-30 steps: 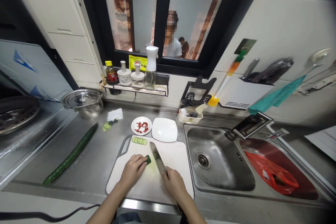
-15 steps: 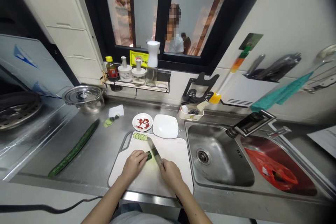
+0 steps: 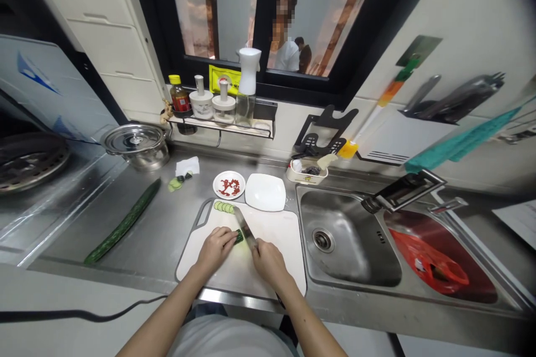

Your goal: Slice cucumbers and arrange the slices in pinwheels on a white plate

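On the white cutting board (image 3: 268, 276), my left hand (image 3: 216, 248) is closed around a short piece of cucumber (image 3: 239, 236), whose dark green end pokes out past the fingers. My right hand (image 3: 268, 261) grips a kitchen knife (image 3: 245, 227) by its handle. The blade points away from me and lies right beside the cucumber's end; whether they touch, I cannot tell. Several cucumber slices (image 3: 224, 207) overlap in a row near the knife tip, at the board's far edge. Beyond the board stand a white plate (image 3: 265, 192) and a small plate with chopped red pieces (image 3: 229, 185).
A whole cucumber (image 3: 123, 223) lies on the steel counter at left, near cucumber scraps (image 3: 176, 183) and a white tissue (image 3: 187, 165). A lidded pot (image 3: 144, 148) is further back. The sink (image 3: 347, 240) adjoins the board's right side; its second basin holds a red plastic bag (image 3: 431, 262).
The camera view has shifted slightly. Both hands keep their holds, with the knife still alongside the cucumber piece; the row of slices looks the same.
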A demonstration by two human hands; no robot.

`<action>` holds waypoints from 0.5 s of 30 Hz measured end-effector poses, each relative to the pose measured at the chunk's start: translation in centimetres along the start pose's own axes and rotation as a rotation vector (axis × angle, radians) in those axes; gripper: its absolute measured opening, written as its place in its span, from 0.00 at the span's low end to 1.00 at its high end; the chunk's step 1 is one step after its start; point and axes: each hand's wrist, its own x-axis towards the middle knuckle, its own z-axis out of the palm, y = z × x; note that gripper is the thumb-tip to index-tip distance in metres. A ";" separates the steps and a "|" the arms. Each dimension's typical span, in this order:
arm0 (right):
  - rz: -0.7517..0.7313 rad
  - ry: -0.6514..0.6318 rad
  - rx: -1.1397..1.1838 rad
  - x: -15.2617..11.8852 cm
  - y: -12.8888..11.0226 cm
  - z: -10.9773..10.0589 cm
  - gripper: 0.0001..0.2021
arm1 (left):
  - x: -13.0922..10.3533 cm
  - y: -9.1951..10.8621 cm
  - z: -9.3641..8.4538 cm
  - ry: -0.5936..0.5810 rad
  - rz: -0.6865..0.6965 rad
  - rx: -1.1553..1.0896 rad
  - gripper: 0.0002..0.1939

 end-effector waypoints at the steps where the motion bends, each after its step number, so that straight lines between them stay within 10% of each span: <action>1: 0.007 0.002 -0.001 0.0 0.0 0.0 0.15 | 0.0 0.0 0.1 -0.008 0.005 0.008 0.14; 15: -0.017 -0.003 0.015 0.0 -0.3 0.2 0.15 | 0.0 -0.4 0.4 0.014 0.073 0.033 0.14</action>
